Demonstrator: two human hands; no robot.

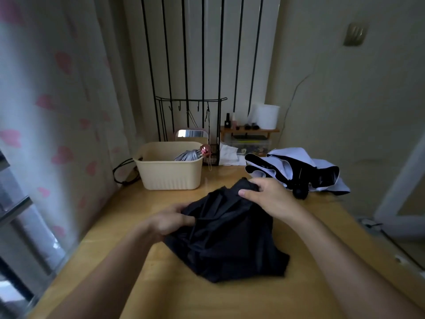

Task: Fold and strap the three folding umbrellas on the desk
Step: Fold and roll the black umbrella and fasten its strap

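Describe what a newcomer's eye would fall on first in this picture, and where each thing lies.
The crumpled black umbrella in the middle of the desk draws the eye first, held in the grip of the left hand at its left edge and the right hand at its far end. Behind it to the right lies a loose lilac-and-black umbrella, and to the left stands a cream basket.

Left forearm [110, 268], right forearm [340, 256]: bare over whole visible length. Left hand [171, 223], right hand [266, 196]: bare too. Right thumbnail [242, 192] short, plain. Dim light blurs finer detail.
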